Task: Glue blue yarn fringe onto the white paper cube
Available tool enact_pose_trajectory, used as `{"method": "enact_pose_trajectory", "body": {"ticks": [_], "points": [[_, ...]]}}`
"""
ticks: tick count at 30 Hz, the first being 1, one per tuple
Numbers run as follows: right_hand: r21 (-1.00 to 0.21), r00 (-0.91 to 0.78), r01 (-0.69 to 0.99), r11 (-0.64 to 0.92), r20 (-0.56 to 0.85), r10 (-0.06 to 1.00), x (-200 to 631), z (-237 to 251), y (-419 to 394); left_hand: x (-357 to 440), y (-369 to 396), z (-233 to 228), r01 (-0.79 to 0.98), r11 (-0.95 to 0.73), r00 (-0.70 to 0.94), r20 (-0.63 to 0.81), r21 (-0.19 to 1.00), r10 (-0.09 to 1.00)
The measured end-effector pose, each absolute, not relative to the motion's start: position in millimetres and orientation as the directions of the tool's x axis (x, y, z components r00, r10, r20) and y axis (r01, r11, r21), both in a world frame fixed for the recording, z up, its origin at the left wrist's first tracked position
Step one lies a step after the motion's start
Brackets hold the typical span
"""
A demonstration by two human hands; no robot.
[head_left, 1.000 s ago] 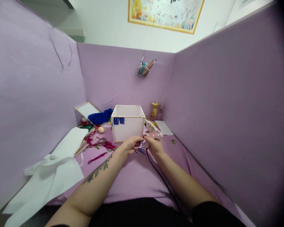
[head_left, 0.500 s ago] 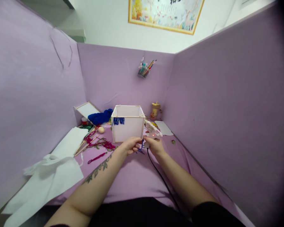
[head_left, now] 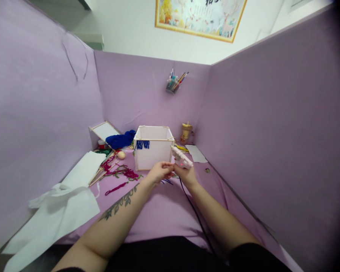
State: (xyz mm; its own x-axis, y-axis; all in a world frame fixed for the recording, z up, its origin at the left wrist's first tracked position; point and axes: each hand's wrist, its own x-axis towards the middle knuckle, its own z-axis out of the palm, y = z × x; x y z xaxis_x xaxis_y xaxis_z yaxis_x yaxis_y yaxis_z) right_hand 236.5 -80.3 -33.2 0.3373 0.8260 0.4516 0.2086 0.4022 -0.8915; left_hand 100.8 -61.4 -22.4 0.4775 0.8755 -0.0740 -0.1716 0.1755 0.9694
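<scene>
My right hand (head_left: 187, 174) holds a pink-white glue gun (head_left: 180, 158) in a closed grip around its handle, nozzle tilted up and left toward the front right corner of the white box (head_left: 153, 148); a red light shows on the gun body and its black cord (head_left: 197, 219) trails back between my forearms. My left hand (head_left: 158, 173) sits just beside the right, fingertips pinched together near the gun; what they pinch is too small to tell. The box stands upright on the purple worktop (head_left: 164, 211), open at the top, with a short blue yarn fringe (head_left: 142, 144) on its upper front edge. Blue yarn strands (head_left: 167, 182) lie on the worktop below my hands. Left of the box lie magenta yarn (head_left: 121, 173), wooden sticks (head_left: 100, 173) and white paper sheets (head_left: 70, 196). A blue yarn bundle (head_left: 120, 139) rests behind the box.
</scene>
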Motion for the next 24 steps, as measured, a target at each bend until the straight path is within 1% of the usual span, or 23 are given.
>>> {"method": "enact_pose_trajectory", "body": {"ticks": [2,3,5,6,7,9,10,11,13,15,16,18,19,21,23,24], "points": [[-0.895,0.353,0.2,0.399,0.446,0.823,237.3,-34.0,-79.2,100.4,-60.5,-22.9,-0.103,0.109,0.469,-0.048,0.989,0.882],[-0.897,0.364,0.186,0.4,0.441,0.82,237.9,-34.2,-78.7,99.6,-60.0,-22.6,-0.036,0.061,0.459,-0.038,0.997,0.888],[-0.901,0.392,0.149,0.406,0.431,0.813,239.9,-35.0,-76.9,96.0,-58.5,-21.5,0.179,-0.079,0.442,-0.008,0.981,0.897],[-0.902,0.407,0.13,0.411,0.427,0.808,241.3,-35.6,-75.7,93.4,-57.7,-20.8,0.311,-0.173,0.446,0.017,0.935,0.895],[-0.901,0.419,0.116,0.417,0.425,0.802,242.8,-36.4,-74.3,90.4,-56.9,-20.0,0.434,-0.274,0.455,0.053,0.859,0.889],[-0.899,0.432,0.101,0.426,0.425,0.795,246.0,-38.3,-71.6,84.3,-56.1,-17.8,0.614,-0.426,0.459,0.139,0.664,0.878],[-0.899,0.433,0.098,0.427,0.425,0.795,247.4,-39.1,-70.4,81.9,-56.2,-16.2,0.669,-0.46,0.444,0.182,0.583,0.877],[-0.899,0.432,0.098,0.427,0.425,0.795,248.4,-39.7,-69.5,80.0,-56.8,-14.3,0.708,-0.468,0.421,0.216,0.528,0.881],[-0.9,0.428,0.106,0.423,0.425,0.798,249.0,-40.2,-68.7,78.7,-58.9,-9.8,0.748,-0.444,0.371,0.243,0.493,0.896],[-0.903,0.42,0.115,0.414,0.422,0.804,247.7,-39.8,-69.2,80.3,-61.6,-5.9,0.736,-0.425,0.339,0.257,0.526,0.905],[-0.904,0.413,0.119,0.41,0.421,0.808,246.4,-39.3,-69.9,82.0,-62.7,-4.9,0.701,-0.427,0.331,0.27,0.571,0.904],[-0.904,0.396,0.127,0.409,0.424,0.814,243.1,-38.2,-72.1,86.5,-64.1,-5.0,0.556,-0.406,0.314,0.269,0.726,0.911],[-0.902,0.386,0.134,0.41,0.428,0.817,241.2,-37.5,-73.3,89.1,-64.5,-6.0,0.451,-0.361,0.316,0.232,0.816,0.92],[-0.902,0.36,0.145,0.407,0.431,0.827,237.7,-36.0,-76.0,93.9,-65.1,-8.9,0.236,-0.186,0.344,0.097,0.954,0.934],[-0.906,0.341,0.145,0.398,0.423,0.839,235.1,-34.7,-78.4,97.5,-65.7,-11.2,0.081,-0.005,0.392,-0.028,0.997,0.919],[-0.907,0.34,0.143,0.395,0.42,0.841,234.3,-34.2,-79.2,98.7,-66.0,-12.0,0.033,0.044,0.41,-0.054,0.998,0.911]]}}
